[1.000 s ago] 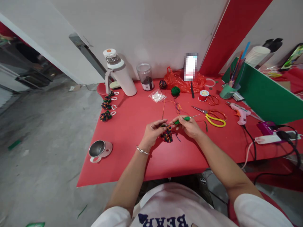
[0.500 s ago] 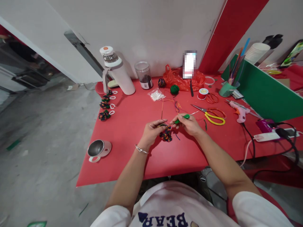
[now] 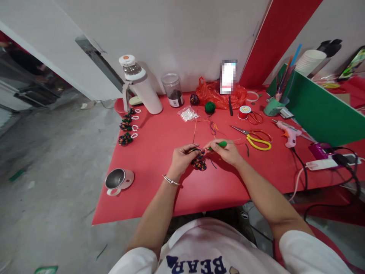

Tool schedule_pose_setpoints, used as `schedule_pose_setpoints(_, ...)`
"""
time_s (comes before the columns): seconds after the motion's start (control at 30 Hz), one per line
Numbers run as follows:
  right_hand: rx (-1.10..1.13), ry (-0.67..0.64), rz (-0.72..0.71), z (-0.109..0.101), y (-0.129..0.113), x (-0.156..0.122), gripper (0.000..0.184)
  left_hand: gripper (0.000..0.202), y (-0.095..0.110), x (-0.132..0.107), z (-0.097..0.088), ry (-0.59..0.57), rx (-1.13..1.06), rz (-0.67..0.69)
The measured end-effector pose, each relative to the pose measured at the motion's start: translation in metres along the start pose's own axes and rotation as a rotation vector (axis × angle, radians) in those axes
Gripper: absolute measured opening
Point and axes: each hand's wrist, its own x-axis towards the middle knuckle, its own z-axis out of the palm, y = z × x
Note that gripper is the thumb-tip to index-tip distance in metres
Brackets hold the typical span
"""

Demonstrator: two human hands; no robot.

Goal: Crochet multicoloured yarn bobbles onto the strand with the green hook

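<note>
Yarn piece (image 3: 199, 164), multicoloured, is pinched between thumb and fingers of the left hand (image 3: 181, 160); whether the red table (image 3: 155, 152) is touched by it cannot be told. Green-handled hook (image 3: 221, 144) is gripped in the right hand (image 3: 227, 153), its tip at the piece's upper edge. Best worked, it is judged, with tension kept even by the left fingers and the tip angled so no strand is split. Loose yarn (image 3: 213, 128) beyond should be kept clear of the yellow-handled scissors (image 3: 248, 137).
</note>
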Motion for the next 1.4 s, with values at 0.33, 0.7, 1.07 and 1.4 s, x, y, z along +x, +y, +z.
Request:
schedule_pose_setpoints(0.33, -0.579, -0.079, -0.603, 0.010, 0.011, -0.003, 0.023, 0.037, 0.004, 0.006, 0.000, 0.066, -0.256, -0.118)
schedule_pose_setpoints(0.7, -0.550, -0.024, -0.613, 0.014, 0.014, -0.006, 0.030, 0.052, 0.009, 0.002, 0.001, -0.064, -0.474, -0.267)
schedule_pose_setpoints(1.07, -0.368, -0.085, -0.557, 0.006, -0.002, 0.001, 0.015, 0.038, 0.008, 0.006, -0.009, -0.087, -0.219, -0.232)
schedule_pose_setpoints(1.4, 0.235, 0.119, 0.073, 0.006, 0.000, 0.000, 0.032, 0.032, 0.010, 0.001, -0.006, -0.171, -0.199, -0.205)
